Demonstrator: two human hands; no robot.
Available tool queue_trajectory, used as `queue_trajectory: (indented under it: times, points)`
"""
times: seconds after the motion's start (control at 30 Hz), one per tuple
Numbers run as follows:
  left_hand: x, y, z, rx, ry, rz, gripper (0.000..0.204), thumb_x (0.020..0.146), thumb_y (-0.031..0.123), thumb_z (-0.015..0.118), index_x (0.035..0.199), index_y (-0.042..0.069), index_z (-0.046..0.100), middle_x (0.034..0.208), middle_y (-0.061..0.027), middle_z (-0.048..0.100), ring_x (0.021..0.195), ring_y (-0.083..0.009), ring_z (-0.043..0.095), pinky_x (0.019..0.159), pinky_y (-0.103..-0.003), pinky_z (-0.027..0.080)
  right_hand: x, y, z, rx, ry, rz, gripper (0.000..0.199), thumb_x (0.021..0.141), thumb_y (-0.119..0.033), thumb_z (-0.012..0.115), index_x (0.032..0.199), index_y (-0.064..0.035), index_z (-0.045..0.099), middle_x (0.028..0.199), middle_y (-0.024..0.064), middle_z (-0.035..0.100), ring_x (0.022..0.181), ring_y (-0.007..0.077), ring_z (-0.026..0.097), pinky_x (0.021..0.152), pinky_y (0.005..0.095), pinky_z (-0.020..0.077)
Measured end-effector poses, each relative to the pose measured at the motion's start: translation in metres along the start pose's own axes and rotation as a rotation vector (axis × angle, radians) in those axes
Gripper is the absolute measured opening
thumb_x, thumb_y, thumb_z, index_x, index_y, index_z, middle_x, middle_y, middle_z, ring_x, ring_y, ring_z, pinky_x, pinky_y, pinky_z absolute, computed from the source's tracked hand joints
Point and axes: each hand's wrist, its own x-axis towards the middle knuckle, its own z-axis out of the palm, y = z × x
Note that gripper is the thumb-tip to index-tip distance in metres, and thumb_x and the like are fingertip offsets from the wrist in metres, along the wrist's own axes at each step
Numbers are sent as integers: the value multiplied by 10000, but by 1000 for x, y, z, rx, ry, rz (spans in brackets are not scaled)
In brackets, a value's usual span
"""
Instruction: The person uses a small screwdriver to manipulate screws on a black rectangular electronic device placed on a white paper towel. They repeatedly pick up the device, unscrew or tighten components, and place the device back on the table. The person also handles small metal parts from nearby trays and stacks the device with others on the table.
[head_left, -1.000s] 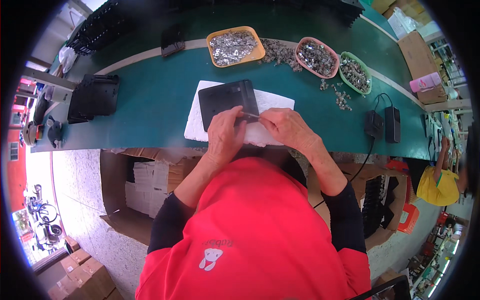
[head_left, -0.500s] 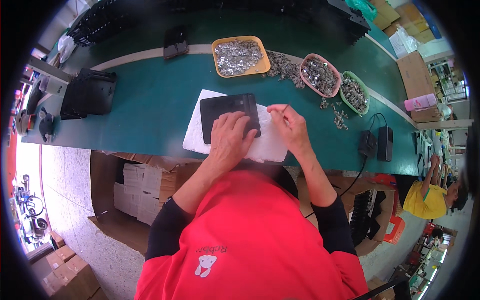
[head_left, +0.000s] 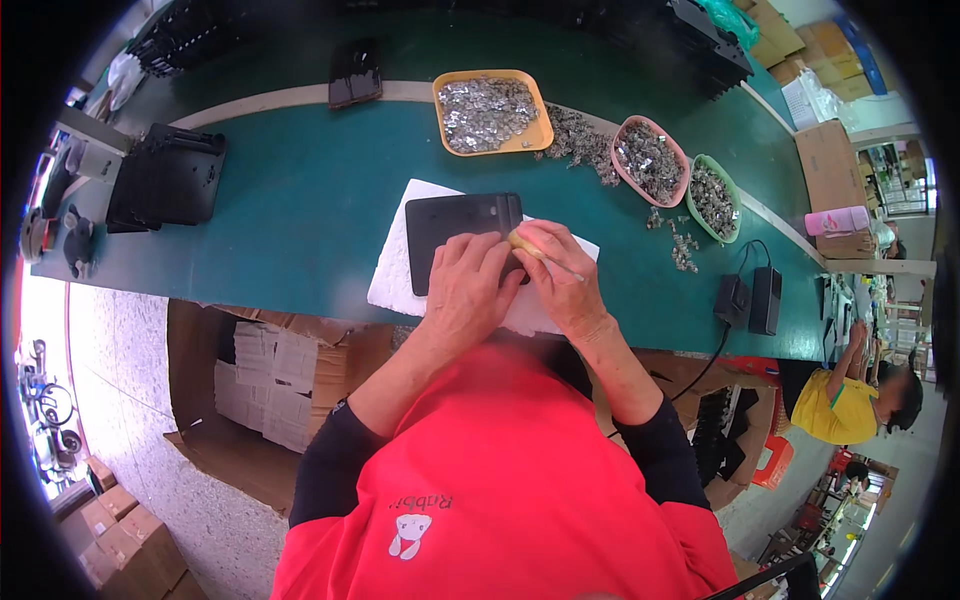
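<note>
One black flat panel lies on one white foam pad on the green bench; left of the pad stands one stack of black trays. The left hand presses flat, fingers spread, on the panel's near right part, and just right of it the right hand pinches one thin stick-like tool at the panel's right edge. Beyond and right of the pad sit three dishes of small metal parts: one orange tray, one pink bowl and one green bowl.

Black plate: lower right hidden by both hands. Tool tip in right hand too small to identify; tray contents indistinct.
</note>
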Motion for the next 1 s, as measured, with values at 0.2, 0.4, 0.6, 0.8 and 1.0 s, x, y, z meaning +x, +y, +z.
queue_trajectory:
  times: [0.2,0.4,0.6,0.8,1.0]
  points:
    - [-3,-1,0,19,-32,-2,362,751,150,723,1079,58,599,1115,-81,590,1024,-288,533,830,-403,421,24,-7,-4,-179,-74,-84,147,874,-104,657,980,-3,642,929,139,664,853,336,653,743,355,542]
    - [-4,-2,2,36,-37,18,412,764,176,717,1134,54,581,1110,-89,580,1018,-288,527,834,-411,418,49,14,-9,6,-282,204,209,907,-185,654,968,13,624,907,119,679,763,194,687,615,301,563]
    - [5,7,-3,135,-85,31,524,785,260,707,1237,43,554,1048,-81,534,1006,-263,505,828,-402,399,60,32,-17,562,-92,730,262,932,-227,631,1042,9,598,937,100,679,767,162,685,594,289,585]
    - [5,6,-1,131,-62,34,521,775,263,716,1220,35,570,1027,-81,524,990,-257,507,818,-400,399,98,39,1,130,-224,493,297,905,-256,634,942,39,635,823,102,699,721,129,681,564,249,559]
    - [5,9,-3,119,-80,6,508,769,244,706,1209,28,572,1008,-75,513,975,-250,506,800,-393,395,109,38,5,-189,-379,307,276,871,-233,651,889,42,634,736,144,685,677,222,695,594,334,552]
